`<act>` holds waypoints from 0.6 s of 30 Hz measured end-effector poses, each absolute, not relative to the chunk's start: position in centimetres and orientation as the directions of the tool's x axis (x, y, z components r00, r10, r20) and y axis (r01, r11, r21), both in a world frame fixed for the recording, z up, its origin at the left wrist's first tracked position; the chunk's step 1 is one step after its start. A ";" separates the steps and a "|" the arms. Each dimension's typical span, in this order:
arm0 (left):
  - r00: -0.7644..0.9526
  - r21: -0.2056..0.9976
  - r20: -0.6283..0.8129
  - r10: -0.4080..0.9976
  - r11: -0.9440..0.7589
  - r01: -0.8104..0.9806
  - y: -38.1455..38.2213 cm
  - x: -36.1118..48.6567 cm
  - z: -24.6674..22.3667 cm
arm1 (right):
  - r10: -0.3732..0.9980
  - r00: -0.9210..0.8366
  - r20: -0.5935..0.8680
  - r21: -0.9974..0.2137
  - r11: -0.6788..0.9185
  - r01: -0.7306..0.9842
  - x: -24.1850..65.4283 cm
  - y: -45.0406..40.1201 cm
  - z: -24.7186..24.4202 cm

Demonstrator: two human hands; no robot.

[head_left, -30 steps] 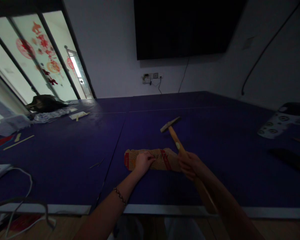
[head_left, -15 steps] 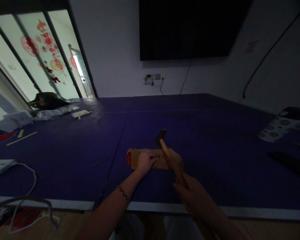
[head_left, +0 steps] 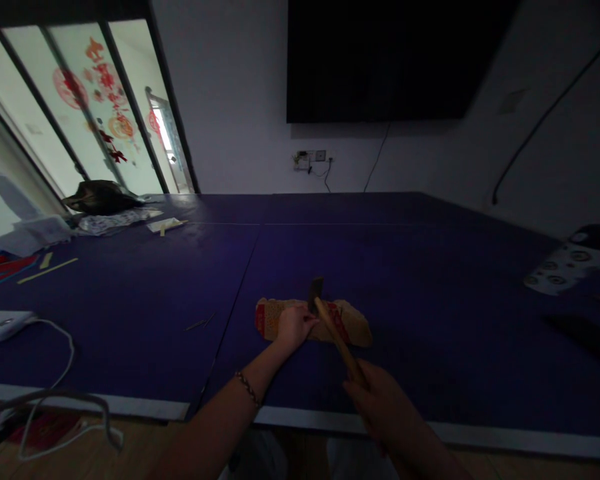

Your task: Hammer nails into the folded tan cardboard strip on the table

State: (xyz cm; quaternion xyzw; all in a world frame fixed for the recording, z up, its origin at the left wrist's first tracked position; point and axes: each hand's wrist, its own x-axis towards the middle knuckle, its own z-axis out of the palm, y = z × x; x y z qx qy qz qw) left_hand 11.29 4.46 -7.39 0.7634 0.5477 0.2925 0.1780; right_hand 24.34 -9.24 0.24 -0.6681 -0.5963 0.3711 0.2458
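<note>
Printed cardboard strip (head_left: 356,323): it lay flat on the purple surface (head_left: 430,280) in front of the person, just right of the dark seam between two panels, its long side running from left to right.
Hammer (head_left: 337,340): its head stood over the strip's far edge, right beside the left fingertips, and the wooden handle slanted back toward the person; whether the head touched the cardboard could not be told.
Right hand (head_left: 380,393): its fingers were clamped around the handle, well back from the head, a grip that seemed good for swing but harder to aim finely.
Left hand (head_left: 294,327): it rested on the strip, fingers curled and drawn close together; whether they pinched anything small was hidden.
Fingertip clearance: very little showed beside the head, so short, light taps from the wrist looked wiser than a full swing.
Aim: the face was best brought down square, with the left fingertips low and out of its line.
Steadying: firm pressure from the left palm would probably have kept the thin cardboard from skidding.
Dim light: the contact point was dark, which called for a slow, watched stroke.
Two thin slivers (head_left: 196,325): they lay left of the seam, perhaps nails, well clear of the hammer.
</note>
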 end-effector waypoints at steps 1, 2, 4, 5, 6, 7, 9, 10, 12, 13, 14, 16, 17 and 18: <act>0.240 0.598 0.260 0.935 -0.352 0.720 4.4 11.3 -7.4 | 0.979 0.012 -0.203 -0.779 -0.169 0.604 24.3 -9.3 0.4; 0.250 0.603 0.271 0.930 -0.366 0.709 4.4 11.3 -7.3 | 0.981 0.008 -0.195 -0.789 -0.162 0.592 24.3 -9.4 0.5; 0.256 0.609 0.281 0.925 -0.378 0.697 4.4 11.3 -7.3 | 0.986 -0.002 -0.165 -0.806 -0.133 0.577 24.2 -9.5 0.8; 0.257 0.613 0.279 0.925 -0.378 0.694 4.4 11.3 -7.2 | 0.989 -0.006 -0.146 -0.809 -0.116 0.577 24.1 -9.5 0.8; 0.253 0.617 0.275 0.928 -0.372 0.694 4.3 11.3 -7.2 | 0.991 -0.001 -0.133 -0.805 -0.108 0.583 24.1 -9.5 0.6; 0.246 0.620 0.267 0.932 -0.362 0.696 4.3 11.4 -7.2 | 0.992 0.009 -0.129 -0.797 -0.109 0.594 24.1 -9.4 0.4; 0.226 0.625 0.254 0.941 -0.337 0.704 4.3 11.4 -7.2 | 0.990 0.038 -0.137 -0.779 -0.131 0.613 24.2 -9.2 -0.2; 0.216 0.625 0.252 0.943 -0.329 0.708 4.3 11.4 -7.2 | 0.989 0.046 -0.142 -0.783 -0.141 0.606 24.3 -9.2 -0.4; 0.219 0.621 0.260 0.940 -0.337 0.708 4.3 11.5 -7.2 | 0.987 0.027 -0.159 -0.826 -0.148 0.543 24.5 -9.2 -0.5; 0.231 0.617 0.267 0.936 -0.350 0.704 4.3 11.5 -7.2 | 0.986 0.003 -0.170 -0.859 -0.149 0.490 24.6 -9.3 -0.2; 0.241 0.614 0.273 0.931 -0.361 0.702 4.3 11.5 -7.3 | 0.984 -0.020 -0.179 -0.891 -0.153 0.428 24.8 -9.3 0.2; 0.246 0.609 0.274 0.929 -0.366 0.704 4.3 11.4 -7.3 | 0.981 -0.045 -0.187 -0.939 -0.165 0.302 25.1 -9.1 1.1; 0.243 0.607 0.272 0.931 -0.362 0.707 4.3 11.4 -7.3 | 0.984 -0.051 -0.172 -0.960 -0.156 0.234 25.4 -8.8 1.5; 0.242 0.608 0.269 0.932 -0.360 0.708 4.3 11.4 -7.3 | 0.988 -0.054 -0.145 -0.978 -0.134 0.159 25.7 -8.2 1.8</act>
